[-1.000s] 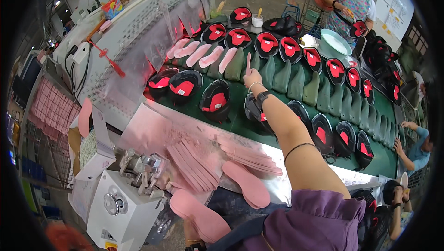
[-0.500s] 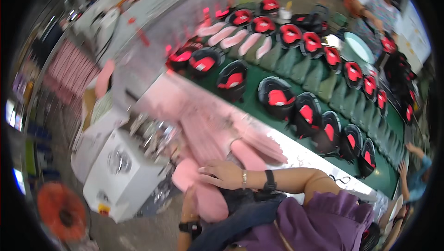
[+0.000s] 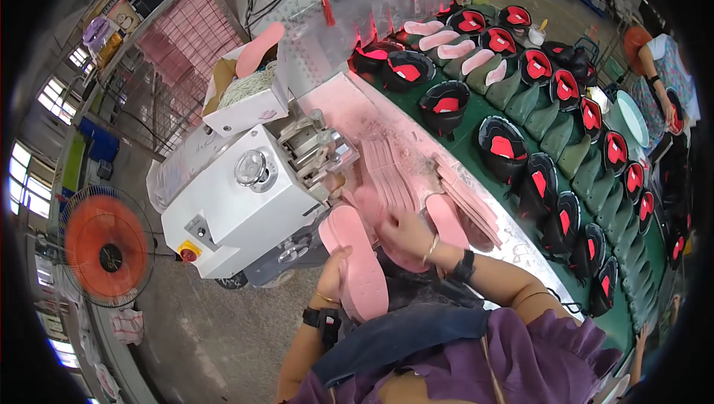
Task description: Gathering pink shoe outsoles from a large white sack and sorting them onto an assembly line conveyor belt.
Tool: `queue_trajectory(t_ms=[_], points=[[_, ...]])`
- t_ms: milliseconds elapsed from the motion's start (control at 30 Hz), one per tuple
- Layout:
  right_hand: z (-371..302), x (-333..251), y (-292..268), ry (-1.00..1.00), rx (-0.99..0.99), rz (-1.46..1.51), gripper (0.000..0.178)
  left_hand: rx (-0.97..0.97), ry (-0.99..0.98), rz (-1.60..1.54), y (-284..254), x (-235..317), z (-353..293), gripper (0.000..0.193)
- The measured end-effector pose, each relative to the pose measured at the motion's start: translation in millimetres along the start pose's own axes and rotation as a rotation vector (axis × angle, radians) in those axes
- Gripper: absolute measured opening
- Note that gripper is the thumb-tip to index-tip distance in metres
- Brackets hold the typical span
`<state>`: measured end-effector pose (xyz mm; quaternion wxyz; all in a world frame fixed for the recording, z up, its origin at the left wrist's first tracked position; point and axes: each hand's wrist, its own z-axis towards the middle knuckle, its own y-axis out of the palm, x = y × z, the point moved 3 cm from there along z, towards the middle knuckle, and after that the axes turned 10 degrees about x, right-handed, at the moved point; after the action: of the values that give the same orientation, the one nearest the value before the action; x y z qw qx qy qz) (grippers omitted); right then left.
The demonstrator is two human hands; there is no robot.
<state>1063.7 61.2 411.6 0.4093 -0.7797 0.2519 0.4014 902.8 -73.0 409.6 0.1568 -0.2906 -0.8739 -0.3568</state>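
Observation:
My left hand [image 3: 332,277] grips a stack of pink insoles [image 3: 355,266] by its left edge, in front of my lap. My right hand [image 3: 409,239] is just right of that stack, fingers bent around a single pink insole [image 3: 370,207], which is smeared by motion. The front end of this insole points at the feed part [image 3: 321,152] of a white machine [image 3: 230,199] with a round metal knob. Right of my right hand another pink insole [image 3: 446,219] lies at the bench edge. A fanned row of insoles [image 3: 388,173] lies behind my hands.
A green conveyor [image 3: 476,117] carries black shoe uppers [image 3: 503,149] with red linings and dark green lasts [image 3: 554,136]. An open white box [image 3: 249,103] stands behind the machine. An orange fan [image 3: 108,244] is at left. A co-worker [image 3: 662,84] handles an upper at far right.
My view has swung left, so the scene sits further right. My right hand has come off the stack's face and now has a single insole beside it; my left hand keeps its hold.

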Motion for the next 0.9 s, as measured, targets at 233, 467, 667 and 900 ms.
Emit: queue_trajectory(t_ms=[233,467,667,900], points=[[130,-3,1,-0.194,0.213,0.06,0.06,-0.024,-0.109,-0.118,-19,-13,-16,0.039],[170,-18,-9,-0.208,0.187,-0.064,0.059,0.125,-0.03,-0.172,-53,-25,-7,0.036],[110,-27,-65,-0.154,0.199,-0.115,0.038,0.187,-0.032,-0.122,-31,-21,-20,0.035],[124,-3,-56,-0.298,0.329,-0.262,0.035,0.148,-0.061,-0.124,-38,-25,-21,0.036]])
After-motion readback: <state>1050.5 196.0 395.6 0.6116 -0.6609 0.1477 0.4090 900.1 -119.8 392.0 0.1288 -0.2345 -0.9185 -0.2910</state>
